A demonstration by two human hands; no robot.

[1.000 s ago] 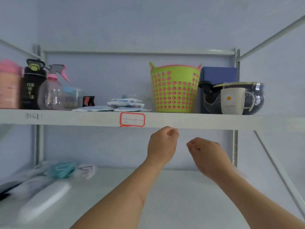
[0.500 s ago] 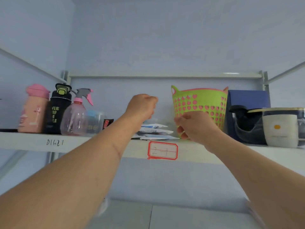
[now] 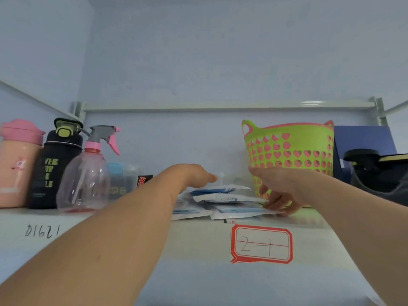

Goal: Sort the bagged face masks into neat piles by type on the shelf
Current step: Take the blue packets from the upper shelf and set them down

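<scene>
You had both hands up at the shelf [image 3: 198,241] where the bagged face masks [image 3: 223,200] lay in a loose, overlapping heap, not yet in piles. Your left hand [image 3: 194,175] reached over the top of the heap, knuckles toward the camera; its fingers pointed away behind the top bag, so I cannot tell whether they were spread or curled, and whether they touched the bag is unclear. Your right hand [image 3: 280,191] came in from the other side, fingers curled down at the heap's near right edge, seemingly pinching the corner of a lower bag, probably to draw the stack forward for sorting. Just behind that hand stood the green basket [image 3: 289,149], close enough to be nudged. Left of your left hand, the clear spray bottle [image 3: 85,180], black bottle [image 3: 55,164] and pink bottle [image 3: 18,162] crowded the shelf, limiting room for 2 separate piles.
</scene>
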